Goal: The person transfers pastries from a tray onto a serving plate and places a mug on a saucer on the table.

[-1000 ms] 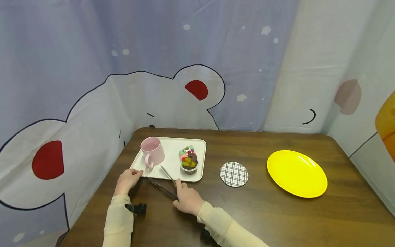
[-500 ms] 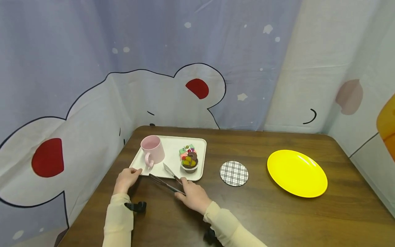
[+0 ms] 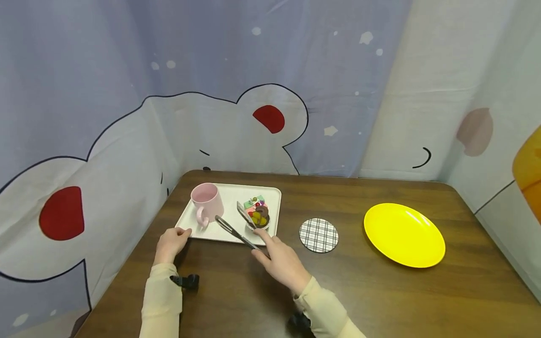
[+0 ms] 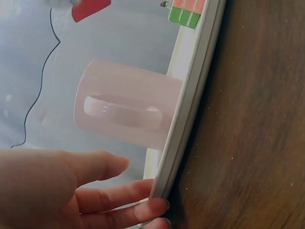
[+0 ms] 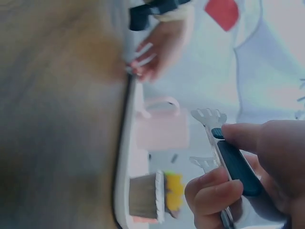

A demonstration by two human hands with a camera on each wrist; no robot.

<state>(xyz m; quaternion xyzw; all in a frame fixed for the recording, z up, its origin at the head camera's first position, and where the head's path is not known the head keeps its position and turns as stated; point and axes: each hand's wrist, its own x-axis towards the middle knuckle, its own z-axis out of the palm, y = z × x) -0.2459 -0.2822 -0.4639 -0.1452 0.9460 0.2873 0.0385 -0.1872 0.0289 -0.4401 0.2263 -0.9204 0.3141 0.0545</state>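
My right hand [image 3: 287, 262] holds a pair of serving tongs [image 3: 230, 228] with dark handle grips. The tongs' arms stand apart over the white tray [image 3: 231, 191], and one tip is beside the cupcake. That cupcake [image 3: 263, 219], with a chocolate swirl and yellow fruit, partly hides a pink and green cake slice [image 3: 251, 204] behind it. A pink mug [image 3: 210, 202] stands upright on the tray's left part. My left hand [image 3: 171, 244] holds the tray's front left corner; in the left wrist view its fingertips [image 4: 159, 205] lie over the rim, with the thumb above the tray.
A round checked coaster [image 3: 319, 234] lies on the wooden table [image 3: 236, 300], right of the tray. Farther right is a yellow oval plate [image 3: 403, 234]. Printed fabric [image 3: 329, 70] hangs behind the table and along its sides.
My right hand has turned and shifted right. The tongs have risen from the tray's front edge to over the tray, with one tip now beside the cupcake. My left hand stays at the corner.
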